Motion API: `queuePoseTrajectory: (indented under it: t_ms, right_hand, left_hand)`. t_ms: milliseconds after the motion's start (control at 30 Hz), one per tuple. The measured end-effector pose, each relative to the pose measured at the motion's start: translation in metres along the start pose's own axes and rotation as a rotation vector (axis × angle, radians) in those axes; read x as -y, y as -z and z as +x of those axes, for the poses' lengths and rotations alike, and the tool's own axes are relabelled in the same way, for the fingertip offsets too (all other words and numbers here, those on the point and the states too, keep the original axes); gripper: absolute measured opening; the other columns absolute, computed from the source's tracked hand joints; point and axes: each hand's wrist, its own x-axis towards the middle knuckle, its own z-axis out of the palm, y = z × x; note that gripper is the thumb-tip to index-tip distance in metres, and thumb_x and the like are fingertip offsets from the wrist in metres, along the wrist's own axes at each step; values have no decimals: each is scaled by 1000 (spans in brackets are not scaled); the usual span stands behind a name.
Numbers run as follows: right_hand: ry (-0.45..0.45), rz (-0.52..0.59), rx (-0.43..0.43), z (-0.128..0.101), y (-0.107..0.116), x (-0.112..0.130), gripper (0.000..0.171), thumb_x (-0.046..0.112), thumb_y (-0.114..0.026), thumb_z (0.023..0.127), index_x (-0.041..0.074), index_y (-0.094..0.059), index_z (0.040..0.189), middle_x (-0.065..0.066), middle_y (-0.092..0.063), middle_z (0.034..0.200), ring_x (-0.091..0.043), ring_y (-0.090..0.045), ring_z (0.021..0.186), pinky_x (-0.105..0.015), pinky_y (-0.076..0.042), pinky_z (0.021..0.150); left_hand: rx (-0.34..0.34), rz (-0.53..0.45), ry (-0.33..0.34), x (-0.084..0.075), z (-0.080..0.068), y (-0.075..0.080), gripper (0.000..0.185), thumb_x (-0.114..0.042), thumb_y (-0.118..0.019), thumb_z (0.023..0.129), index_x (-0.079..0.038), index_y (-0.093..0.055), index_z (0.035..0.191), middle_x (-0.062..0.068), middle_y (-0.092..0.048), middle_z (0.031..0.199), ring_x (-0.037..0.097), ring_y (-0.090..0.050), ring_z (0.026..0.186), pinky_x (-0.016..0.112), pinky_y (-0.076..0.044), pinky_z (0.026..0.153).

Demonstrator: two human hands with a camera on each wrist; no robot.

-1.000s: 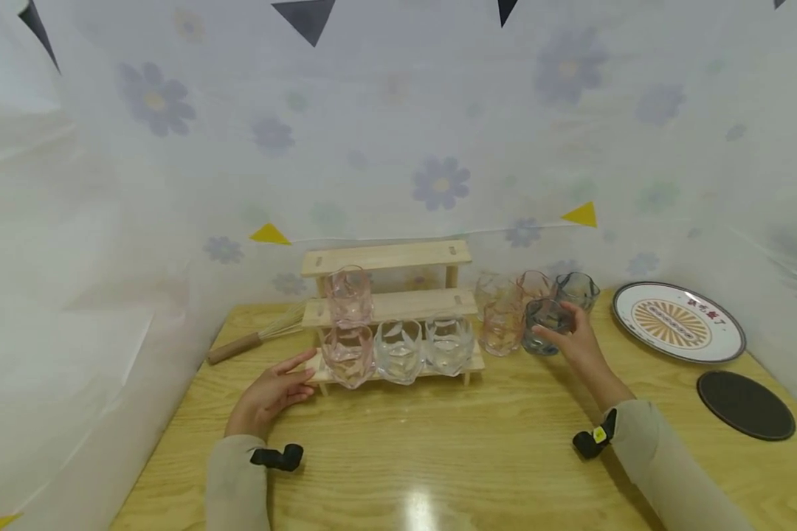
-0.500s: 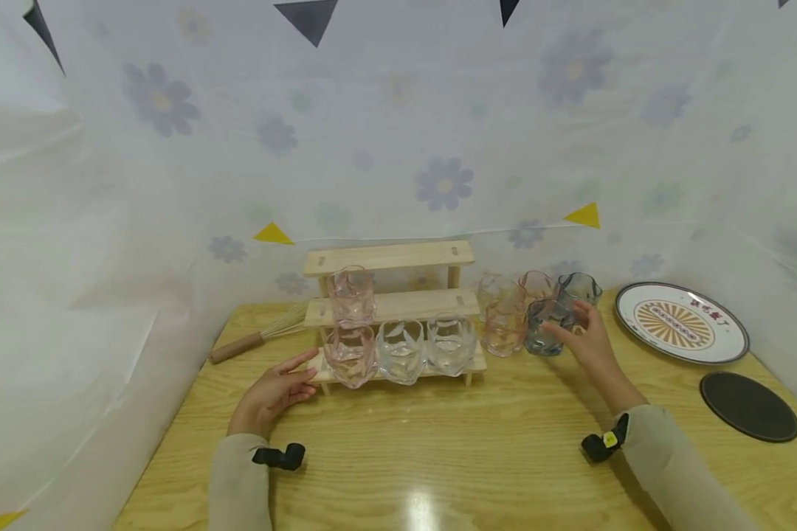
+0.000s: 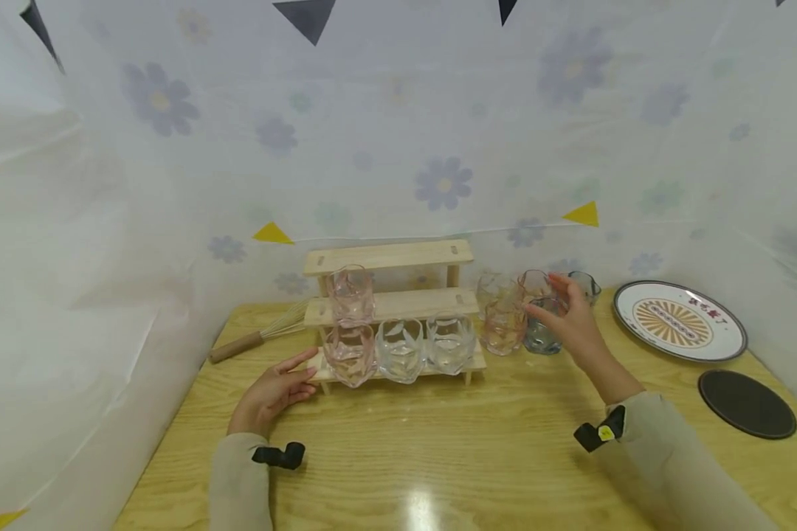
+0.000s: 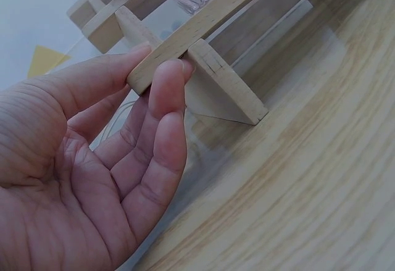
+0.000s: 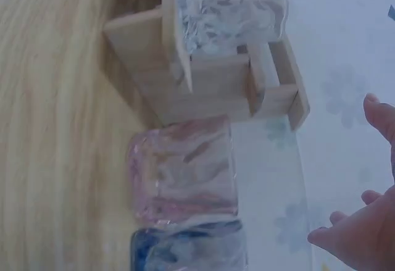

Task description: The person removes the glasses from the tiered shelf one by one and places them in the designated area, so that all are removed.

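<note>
My left hand (image 3: 270,394) pinches the left end of the lowest shelf of a three-step wooden rack (image 3: 385,256); thumb and fingertips meet the board in the left wrist view. Two clear glasses (image 3: 400,351) and a pink glass (image 3: 350,358) stand on that shelf, with another pink glass (image 3: 351,296) on the middle one. My right hand (image 3: 574,324) hovers over a blue-grey glass (image 3: 542,335), thumb and fingers spread. In the right wrist view the hand (image 5: 364,221) holds nothing and is apart from the blue glass (image 5: 191,249) and the pink glass (image 5: 185,172).
Several other glasses are grouped right of the rack, including a front pink one (image 3: 503,332) and a rear blue-grey one (image 3: 587,286). A white patterned plate (image 3: 717,343) and a dark round mat (image 3: 747,404) lie at right. A whisk (image 3: 237,346) lies left of the rack.
My right hand has let go of the front blue-grey glass and moved up above it, fingers spread. The glass stays where it was. My left hand has kept its hold on the rack.
</note>
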Motion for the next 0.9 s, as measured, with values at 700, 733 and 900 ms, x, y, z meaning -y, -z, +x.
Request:
queuePoseTrajectory:
  t_ms: [700, 733, 900]
  right_hand:
    - [97, 28, 425, 34, -108, 93, 88, 43, -70, 84, 10, -21, 149, -12, -34, 141, -33, -35, 131, -48, -30, 108]
    - [94, 30, 442, 36, -112, 96, 88, 41, -70, 85, 10, -20, 149, -13, -34, 141, -34, -34, 130, -49, -31, 108]
    - [57, 17, 509, 45, -130, 105, 86, 35, -70, 86, 10, -18, 150, -15, -35, 141, -35, -35, 130, -47, -35, 105]
  left_hand:
    - [8, 12, 12, -1, -1, 1, 60, -16, -65, 91, -19, -39, 146, 1, -66, 78, 11, -66, 70, 27, -55, 73]
    - [10, 12, 12, -1, -1, 1, 61, -16, -65, 91, -18, -38, 146, 0, -66, 78, 11, -66, 70, 27, -55, 73]
    - [19, 23, 16, -2, 1, 0, 62, -16, -64, 92, -17, -36, 147, 0, -66, 77, 10, -66, 70, 27, -55, 73]
